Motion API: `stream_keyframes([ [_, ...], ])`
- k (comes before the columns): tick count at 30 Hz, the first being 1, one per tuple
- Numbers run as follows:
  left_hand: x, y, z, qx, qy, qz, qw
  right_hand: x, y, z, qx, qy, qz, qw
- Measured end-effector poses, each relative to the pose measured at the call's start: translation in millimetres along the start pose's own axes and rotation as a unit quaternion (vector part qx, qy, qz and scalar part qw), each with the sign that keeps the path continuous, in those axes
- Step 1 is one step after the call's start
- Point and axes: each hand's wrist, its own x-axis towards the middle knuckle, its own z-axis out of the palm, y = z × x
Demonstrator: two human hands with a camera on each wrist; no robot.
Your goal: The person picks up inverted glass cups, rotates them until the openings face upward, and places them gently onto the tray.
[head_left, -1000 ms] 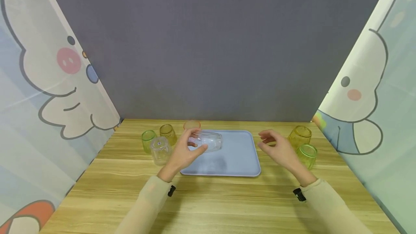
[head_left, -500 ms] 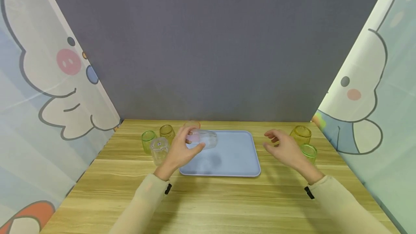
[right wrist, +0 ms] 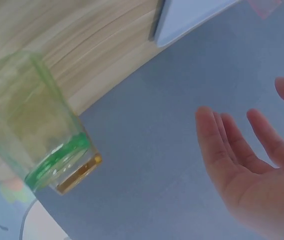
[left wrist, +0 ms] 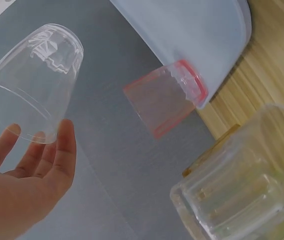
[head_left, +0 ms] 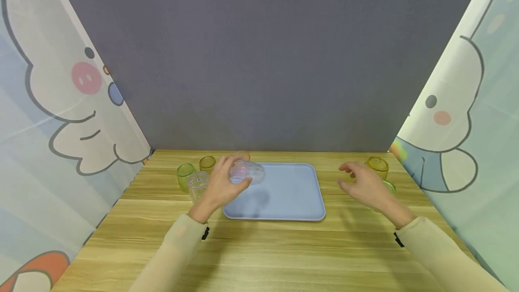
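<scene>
Pink cup (head_left: 242,155) sitting far side of tray (head_left: 292,193), mostly hidden behind clear cup (head_left: 247,174). Left hand (head_left: 220,188) gripping clear cup, holding it tilted over tray's far-left corner. Right hand (head_left: 362,186) hovering, fingers relaxed, holding nothing, partly covering green cup (head_left: 389,186). Wooden tabletop (head_left: 284,247), grey backdrop, cartoon curtains both sides.

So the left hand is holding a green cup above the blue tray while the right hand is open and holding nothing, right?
Not quite: the cup in the left hand is clear, not green, as the left wrist view shows. It is above the blue tray, and the right hand is open and holding nothing.
</scene>
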Motion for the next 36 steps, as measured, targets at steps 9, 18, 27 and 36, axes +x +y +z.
stream_keyframes([
  [9,0.7,-3.8,-3.4,0.035,-0.01,0.014,0.9992,-3,11,-6,-0.038,-0.02,0.012,0.999],
  [18,3.7,-9.6,-3.6,0.067,-0.034,0.01,0.9971,-4,26,-12,-0.076,-0.03,0.011,0.997],
  [27,7.7,-14.6,-5.1,0.092,-0.051,0.0,0.9945,-3,40,-19,-0.103,-0.066,0.035,0.992],
  [36,9.1,-20.7,-4.7,0.119,-0.064,-0.008,0.9908,-2,57,-27,-0.124,-0.062,0.043,0.989],
])
